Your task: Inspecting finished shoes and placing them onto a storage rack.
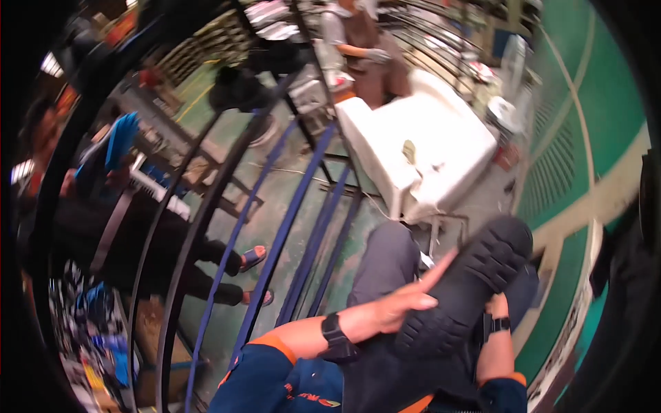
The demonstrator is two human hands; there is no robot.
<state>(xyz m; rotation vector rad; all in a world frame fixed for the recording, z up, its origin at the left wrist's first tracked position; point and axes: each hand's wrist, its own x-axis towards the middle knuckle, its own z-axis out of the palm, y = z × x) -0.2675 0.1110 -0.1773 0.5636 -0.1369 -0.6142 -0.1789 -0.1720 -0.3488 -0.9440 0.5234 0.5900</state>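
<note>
A black boot [463, 292] lies over my lap with its treaded sole turned up toward me. My left hand [403, 306] grips its left side, the thumb across the edge of the sole and a finger stretched along the side. On the other side, my right hand [497, 304] holds the boot from its right edge, most of its fingers hidden behind it. The shaft seems to run down toward my body, dark against my dark clothes. Black bands sit on both my wrists.
Ahead stands a large white bin [441, 151] with scraps in it, and a person in a brown apron [372, 55] behind. A rack with blue and black bars [275, 227] rises on my left. Another person [124, 234] stands beyond it. A green vented panel [585, 124] is at right.
</note>
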